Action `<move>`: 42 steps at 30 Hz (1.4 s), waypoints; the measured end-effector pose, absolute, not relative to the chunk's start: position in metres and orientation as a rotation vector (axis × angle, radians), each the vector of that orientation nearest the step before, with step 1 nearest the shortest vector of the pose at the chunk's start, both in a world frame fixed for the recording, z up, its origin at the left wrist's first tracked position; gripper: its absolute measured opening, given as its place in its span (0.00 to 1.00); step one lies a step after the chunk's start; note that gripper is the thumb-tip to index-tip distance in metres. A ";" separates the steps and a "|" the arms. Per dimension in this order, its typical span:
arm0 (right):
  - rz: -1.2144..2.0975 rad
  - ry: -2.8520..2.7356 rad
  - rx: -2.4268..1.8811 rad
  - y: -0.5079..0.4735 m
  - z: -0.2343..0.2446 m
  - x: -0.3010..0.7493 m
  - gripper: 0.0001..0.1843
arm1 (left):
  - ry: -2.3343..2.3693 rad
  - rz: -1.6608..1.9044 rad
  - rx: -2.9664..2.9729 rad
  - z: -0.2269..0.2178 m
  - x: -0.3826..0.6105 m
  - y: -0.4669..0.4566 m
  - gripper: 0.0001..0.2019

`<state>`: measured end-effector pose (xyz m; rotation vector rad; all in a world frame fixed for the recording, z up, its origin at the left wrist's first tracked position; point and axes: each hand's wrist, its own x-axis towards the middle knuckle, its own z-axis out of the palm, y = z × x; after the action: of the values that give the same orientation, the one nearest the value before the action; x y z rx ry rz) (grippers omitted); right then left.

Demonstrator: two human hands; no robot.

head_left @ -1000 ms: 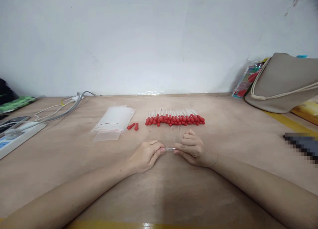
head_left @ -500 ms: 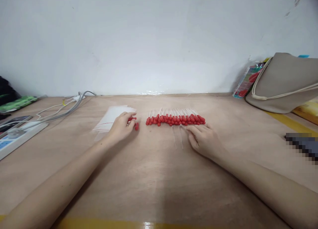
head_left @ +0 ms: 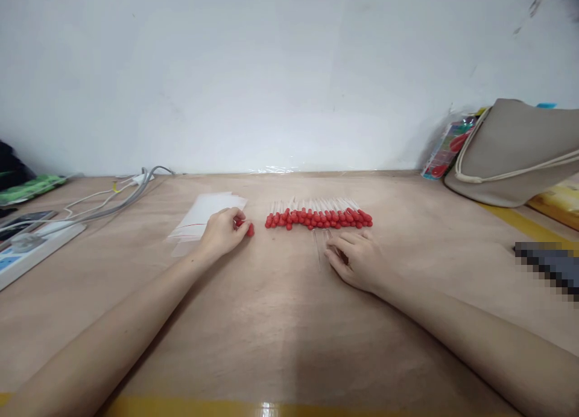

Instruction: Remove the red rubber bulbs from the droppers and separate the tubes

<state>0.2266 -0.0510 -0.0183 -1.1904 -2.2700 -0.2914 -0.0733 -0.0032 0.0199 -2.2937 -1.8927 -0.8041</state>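
Note:
Left of the middle, my left hand (head_left: 225,229) has thumb and fingers closed round a small red rubber bulb (head_left: 250,229); more red shows behind the fingers. My right hand (head_left: 355,257) is curled low on the table, its fingertips pinched on a thin clear tube (head_left: 326,232) that they mostly cover. Another clear tube (head_left: 316,248) lies on the table just left of those fingers. Beyond the hands is a tight row of droppers (head_left: 319,218), clear stems toward the wall and red bulbs toward me.
Clear plastic zip bags (head_left: 199,215) lie behind my left hand. A power strip (head_left: 40,254) with cables is at the far left. To the right are a grey-beige bag (head_left: 515,151), a printed packet (head_left: 446,148) and a blurred-out dark object (head_left: 549,266). A white wall stands behind.
My left thumb and fingers have closed on the red bulb. My right hand has shifted a little left and toward me, and its fingers now cover most of the nearer tube.

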 end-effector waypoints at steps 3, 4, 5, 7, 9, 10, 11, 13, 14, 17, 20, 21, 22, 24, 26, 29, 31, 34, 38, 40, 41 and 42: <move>-0.251 -2.287 -1.168 -0.052 -0.017 0.224 0.12 | -1.901 -0.794 -2.281 0.021 -0.073 -0.004 0.08; -0.245 -2.290 -1.160 -0.052 -0.017 0.223 0.13 | -1.876 -0.794 -2.274 0.022 -0.072 -0.005 0.09; -0.238 -2.294 -1.155 -0.052 -0.017 0.222 0.13 | -1.833 -0.801 -2.268 0.022 -0.070 -0.005 0.09; -0.230 -2.302 -1.146 -0.053 -0.016 0.219 0.15 | -1.703 -0.843 -2.279 0.022 -0.066 -0.007 0.09; -0.223 -2.312 -1.139 -0.053 -0.015 0.217 0.16 | -1.553 -0.892 -2.325 0.021 -0.059 -0.007 0.09; -0.217 -2.319 -1.137 -0.053 -0.014 0.216 0.16 | -1.486 -0.906 -2.360 0.020 -0.054 -0.007 0.09; -0.210 -2.327 -1.138 -0.054 -0.014 0.215 0.16 | -1.430 -0.915 -2.397 0.020 -0.049 -0.007 0.09; -0.194 -2.342 -1.141 -0.054 -0.013 0.215 0.17 | -1.357 -0.916 -2.464 0.018 -0.039 -0.004 0.10; -0.188 -2.348 -1.139 -0.053 -0.013 0.215 0.17 | -1.339 -0.911 -2.491 0.018 -0.034 -0.002 0.10; -0.167 -2.347 -1.131 -0.053 -0.014 0.215 0.17 | -1.337 -0.874 -2.546 0.015 -0.023 0.007 0.12; -0.146 -2.334 -1.115 -0.052 -0.015 0.215 0.18 | -1.346 -0.831 -2.577 0.013 -0.017 0.015 0.12; -0.140 -2.332 -1.110 -0.052 -0.015 0.215 0.18 | -1.345 -0.826 -2.583 0.013 -0.015 0.016 0.12; -0.133 -2.329 -1.103 -0.052 -0.015 0.215 0.19 | -1.343 -0.825 -2.586 0.013 -0.014 0.017 0.12; -0.112 -2.322 -1.088 -0.052 -0.015 0.214 0.20 | -1.347 -0.829 -2.592 0.014 -0.011 0.017 0.11; -0.080 -2.315 -1.072 -0.052 -0.015 0.214 0.22 | -1.360 -0.850 -2.595 0.015 -0.009 0.016 0.10; -0.037 -2.324 -1.048 -0.052 -0.015 0.214 0.24 | -1.392 -0.933 -2.579 0.015 -0.006 0.015 0.09; -0.018 -2.332 -1.036 -0.052 -0.015 0.214 0.24 | -1.445 -1.060 -2.524 0.012 -0.004 0.014 0.09; 0.004 -2.329 -1.021 -0.053 -0.015 0.215 0.24 | -1.511 -1.338 -2.388 0.007 -0.004 0.012 0.09; 0.038 -2.281 -1.024 -0.053 -0.017 0.215 0.22 | -1.480 -1.639 -2.248 0.001 -0.012 0.000 0.09; 0.097 -2.207 -1.047 -0.050 -0.019 0.216 0.20 | -1.422 -1.678 -2.304 -0.002 -0.019 -0.013 0.09; 0.138 -2.152 -1.059 -0.048 -0.021 0.217 0.19 | -1.366 -1.665 -2.371 -0.003 -0.024 -0.020 0.08; 0.189 -2.090 -1.071 -0.045 -0.023 0.218 0.17 | -1.296 -1.632 -2.451 -0.005 -0.028 -0.027 0.08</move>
<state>0.2185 -0.0450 -0.0227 -1.0709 -2.0897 0.1889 -0.0277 -0.0272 -0.0048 -2.4512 -1.2958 -1.6320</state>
